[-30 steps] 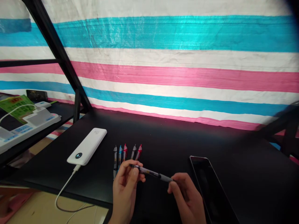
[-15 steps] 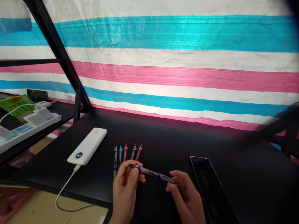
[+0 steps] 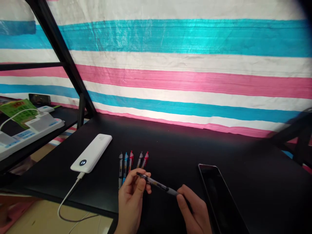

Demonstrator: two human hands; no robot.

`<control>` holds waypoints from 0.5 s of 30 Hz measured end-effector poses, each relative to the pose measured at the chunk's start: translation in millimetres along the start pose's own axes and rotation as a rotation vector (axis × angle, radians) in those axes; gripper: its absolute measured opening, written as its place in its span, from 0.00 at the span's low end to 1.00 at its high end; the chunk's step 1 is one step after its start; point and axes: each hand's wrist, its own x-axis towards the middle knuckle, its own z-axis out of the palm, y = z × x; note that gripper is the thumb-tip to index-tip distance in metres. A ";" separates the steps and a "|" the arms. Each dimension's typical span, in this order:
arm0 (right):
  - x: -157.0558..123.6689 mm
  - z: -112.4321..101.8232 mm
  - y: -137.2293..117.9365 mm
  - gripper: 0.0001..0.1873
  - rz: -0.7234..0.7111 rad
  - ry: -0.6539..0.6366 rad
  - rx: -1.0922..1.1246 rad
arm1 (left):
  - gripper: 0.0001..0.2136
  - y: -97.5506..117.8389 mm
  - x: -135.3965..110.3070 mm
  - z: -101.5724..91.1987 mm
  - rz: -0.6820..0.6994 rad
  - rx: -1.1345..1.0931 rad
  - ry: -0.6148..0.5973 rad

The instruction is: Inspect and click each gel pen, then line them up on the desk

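A clear-barrelled pen (image 3: 159, 185) with a grey grip spans the gap between my two hands, above the black table (image 3: 170, 149). My left hand (image 3: 133, 195) pinches its dark clip end between thumb and fingers. At the other end, the thumb and fingers of my right hand (image 3: 192, 206) close on the grey grip, hiding the tip. Just beyond my left hand lie several more pens: a black pen (image 3: 120, 165), a blue pen (image 3: 125, 164) and a red pen (image 3: 131, 159) side by side, then another black pen (image 3: 139, 159) and another red pen (image 3: 145, 159). My left hand covers some of their lower parts.
A white power bank (image 3: 94, 152) with a plugged-in cable (image 3: 69, 191) lies on the left. To the right of my right hand rests a dark phone (image 3: 220, 195). A white power strip (image 3: 31, 135) sits on the neighbouring table, beside a black frame post (image 3: 60, 55). Striped sheeting (image 3: 182, 61) hangs behind.
My right hand has closed further over the pen's grip and tip, and sits slightly lower. The pen tilts a little more downward to the right. My left hand keeps its pinch.
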 end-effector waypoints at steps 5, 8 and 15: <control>-1.1 -0.1 3.8 0.25 0.031 -0.001 0.014 | 0.14 -0.6 -2.7 4.1 -0.013 0.011 0.000; -1.6 0.8 6.4 0.26 0.066 0.014 -0.012 | 0.14 0.1 -7.6 17.7 0.023 0.022 0.042; -0.5 2.1 4.9 0.24 0.017 -0.023 -0.062 | 0.19 7.2 -6.8 31.1 0.056 0.044 -0.045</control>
